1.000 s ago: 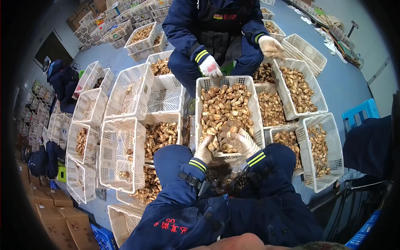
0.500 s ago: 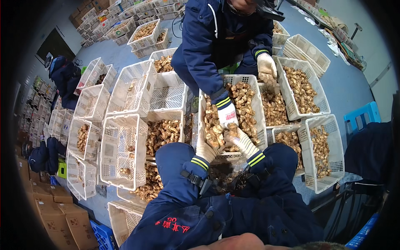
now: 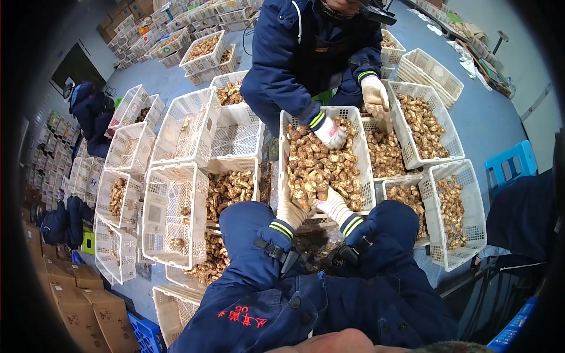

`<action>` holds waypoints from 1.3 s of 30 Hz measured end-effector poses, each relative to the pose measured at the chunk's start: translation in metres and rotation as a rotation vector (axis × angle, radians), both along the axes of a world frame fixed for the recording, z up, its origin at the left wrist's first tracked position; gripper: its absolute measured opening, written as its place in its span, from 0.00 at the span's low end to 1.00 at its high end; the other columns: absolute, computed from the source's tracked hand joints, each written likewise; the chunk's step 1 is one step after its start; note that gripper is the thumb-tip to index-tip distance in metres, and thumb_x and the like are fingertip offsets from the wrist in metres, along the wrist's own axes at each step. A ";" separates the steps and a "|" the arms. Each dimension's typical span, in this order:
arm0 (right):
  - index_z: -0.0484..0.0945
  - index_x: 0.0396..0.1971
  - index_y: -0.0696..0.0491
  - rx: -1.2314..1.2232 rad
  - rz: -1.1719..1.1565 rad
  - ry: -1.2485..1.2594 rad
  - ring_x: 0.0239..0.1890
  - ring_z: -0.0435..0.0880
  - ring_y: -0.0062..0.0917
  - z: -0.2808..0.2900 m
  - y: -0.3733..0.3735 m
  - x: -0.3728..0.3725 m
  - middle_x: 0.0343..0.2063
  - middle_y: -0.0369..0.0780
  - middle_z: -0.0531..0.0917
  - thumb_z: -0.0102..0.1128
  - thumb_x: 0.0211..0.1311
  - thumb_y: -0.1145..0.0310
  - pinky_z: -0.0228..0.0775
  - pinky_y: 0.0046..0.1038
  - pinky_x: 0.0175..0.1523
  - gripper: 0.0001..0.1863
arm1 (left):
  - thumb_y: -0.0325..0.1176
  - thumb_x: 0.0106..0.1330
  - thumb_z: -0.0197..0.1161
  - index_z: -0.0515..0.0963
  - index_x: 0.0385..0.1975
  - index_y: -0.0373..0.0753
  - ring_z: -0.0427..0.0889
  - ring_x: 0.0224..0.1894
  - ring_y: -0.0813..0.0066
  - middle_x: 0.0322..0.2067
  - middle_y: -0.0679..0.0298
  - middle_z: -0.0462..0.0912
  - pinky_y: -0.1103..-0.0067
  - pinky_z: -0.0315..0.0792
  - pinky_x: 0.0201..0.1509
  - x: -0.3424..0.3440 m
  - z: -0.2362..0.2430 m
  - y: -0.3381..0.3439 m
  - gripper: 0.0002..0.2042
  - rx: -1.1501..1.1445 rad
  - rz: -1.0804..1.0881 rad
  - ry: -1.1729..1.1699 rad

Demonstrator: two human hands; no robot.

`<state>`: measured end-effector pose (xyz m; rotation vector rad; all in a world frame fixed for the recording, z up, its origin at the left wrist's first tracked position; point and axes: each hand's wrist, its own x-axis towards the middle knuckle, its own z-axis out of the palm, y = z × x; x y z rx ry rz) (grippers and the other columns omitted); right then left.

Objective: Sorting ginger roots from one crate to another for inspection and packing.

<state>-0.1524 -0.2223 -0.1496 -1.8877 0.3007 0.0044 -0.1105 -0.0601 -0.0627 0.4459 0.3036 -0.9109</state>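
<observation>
Heaps of knobbly brown-and-cream mushrooms fill the white slotted crate in front of me. At its near end, my left hand, in a pale knitted glove, is closed around a mushroom. Close beside it, my right hand, in a striped glove, grips another mushroom by its lower part. Across the crate, a co-worker's gloved hand reaches into the heap. The co-worker's other gloved hand hangs over a neighbouring crate of mushrooms; what it holds is unclear.
More mushroom crates stand at right, one tilted. On the left are nearly bare white crates and a filled one. A blue stool stands far right, cardboard boxes lower left. Other people work further left.
The co-worker's hand has withdrawn from beside my hands to the far part of the crate, uncovering the heap. My hands stay at the near end, the right slightly lower.
</observation>
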 end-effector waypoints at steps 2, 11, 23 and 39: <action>0.63 0.58 0.57 0.469 0.055 0.130 0.43 0.78 0.29 0.030 0.015 -0.004 0.44 0.42 0.79 0.70 0.49 0.60 0.70 0.29 0.50 0.38 | 0.62 0.63 0.46 0.57 0.62 0.46 0.68 0.59 0.58 0.58 0.57 0.66 0.57 0.72 0.53 -0.003 -0.007 0.017 0.33 0.048 0.053 -0.001; 0.72 0.42 0.52 1.054 -1.143 -0.348 0.35 0.73 0.23 0.093 -0.051 -0.014 0.35 0.37 0.76 0.63 0.56 0.56 0.71 0.23 0.41 0.20 | 0.58 0.63 0.50 0.74 0.43 0.42 0.77 0.26 0.71 0.32 0.61 0.79 0.76 0.75 0.27 -0.004 -0.007 0.020 0.24 -0.012 0.067 -0.031; 0.68 0.53 0.52 1.620 -0.354 -0.690 0.33 0.79 0.30 0.006 -0.181 -0.063 0.38 0.41 0.79 0.58 0.56 0.69 0.73 0.36 0.39 0.22 | 0.34 0.59 0.64 0.72 0.49 0.44 0.76 0.29 0.81 0.37 0.68 0.79 0.87 0.73 0.26 -0.007 -0.003 -0.016 0.17 0.122 0.027 -0.187; 0.68 0.55 0.56 -0.195 0.052 -0.243 0.51 0.75 0.36 0.108 0.028 -0.035 0.49 0.46 0.75 0.70 0.45 0.68 0.65 0.29 0.57 0.33 | 0.33 0.58 0.64 0.75 0.42 0.38 0.81 0.37 0.67 0.37 0.60 0.81 0.73 0.77 0.41 -0.011 -0.025 0.015 0.14 0.120 0.000 -0.195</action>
